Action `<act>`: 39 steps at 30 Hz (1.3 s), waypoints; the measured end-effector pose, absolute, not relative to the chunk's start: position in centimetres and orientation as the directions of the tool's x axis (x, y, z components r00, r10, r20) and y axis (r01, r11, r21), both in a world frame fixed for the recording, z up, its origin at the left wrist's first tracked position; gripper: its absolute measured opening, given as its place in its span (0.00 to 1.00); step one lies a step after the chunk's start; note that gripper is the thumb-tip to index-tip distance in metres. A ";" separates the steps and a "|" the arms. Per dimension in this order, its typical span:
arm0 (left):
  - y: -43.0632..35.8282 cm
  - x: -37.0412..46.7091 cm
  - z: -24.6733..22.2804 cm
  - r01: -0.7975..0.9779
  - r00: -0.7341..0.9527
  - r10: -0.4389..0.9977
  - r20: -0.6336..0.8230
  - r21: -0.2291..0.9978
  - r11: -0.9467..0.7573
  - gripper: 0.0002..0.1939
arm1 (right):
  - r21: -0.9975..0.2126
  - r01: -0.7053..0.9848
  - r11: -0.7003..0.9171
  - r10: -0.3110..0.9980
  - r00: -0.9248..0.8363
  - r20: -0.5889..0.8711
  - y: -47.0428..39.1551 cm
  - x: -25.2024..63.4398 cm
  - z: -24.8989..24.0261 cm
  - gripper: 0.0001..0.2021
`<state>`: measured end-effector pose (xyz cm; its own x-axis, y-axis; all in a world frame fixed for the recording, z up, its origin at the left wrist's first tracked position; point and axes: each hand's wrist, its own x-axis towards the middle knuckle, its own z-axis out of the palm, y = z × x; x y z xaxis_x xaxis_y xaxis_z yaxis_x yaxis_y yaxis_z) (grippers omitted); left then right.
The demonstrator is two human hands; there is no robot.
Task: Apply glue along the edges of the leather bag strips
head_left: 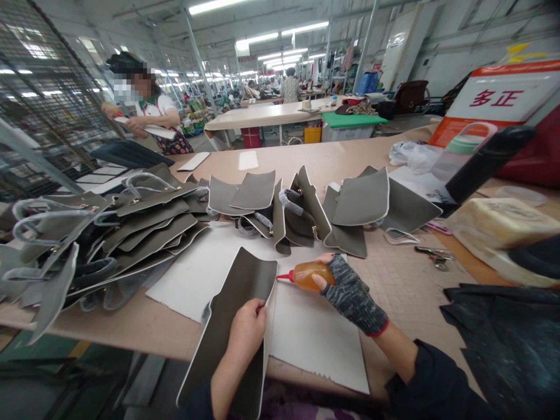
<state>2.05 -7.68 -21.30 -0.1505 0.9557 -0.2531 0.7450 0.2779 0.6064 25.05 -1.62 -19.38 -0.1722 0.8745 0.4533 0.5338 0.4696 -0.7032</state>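
My left hand (247, 328), bare, grips the right edge of a dark grey leather panel (238, 280) with pale edges, its fingers closed over it. The panel slants from my lap side up over a white board (315, 332). In my right hand (350, 291), which wears a grey fingerless knit glove with a red cuff, is a squeeze bottle (312, 276) of amber liquid. Its red nozzle (285, 276) points left, with the tip at the panel's upper right edge. Whether liquid is coming out cannot be made out.
Piled grey bag pieces with wrapped handles (144, 233) lie to the left, and more bag pieces (301, 216) stand behind the board. At right are a metal clip (435, 255), a yellowish block (503, 224), a black bottle (490, 163) and black sheets (503, 344). Another person (153, 114) works back left.
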 end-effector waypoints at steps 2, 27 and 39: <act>-7.7 2.1 -21.2 0.745 -0.147 0.957 -0.250 0.609 0.273 0.11 | -0.696 0.536 0.478 0.872 -0.190 0.452 -1.5 25.1 -19.2 0.13; -7.7 2.4 -21.3 0.748 -0.162 0.955 -0.246 0.601 0.282 0.10 | -0.836 0.420 0.353 0.929 -0.260 0.262 -4.7 25.9 -19.0 0.11; -7.9 2.3 -21.0 0.744 -0.145 0.960 -0.238 0.613 0.264 0.11 | -0.879 0.387 0.277 0.944 -0.281 0.174 -7.8 25.7 -19.6 0.11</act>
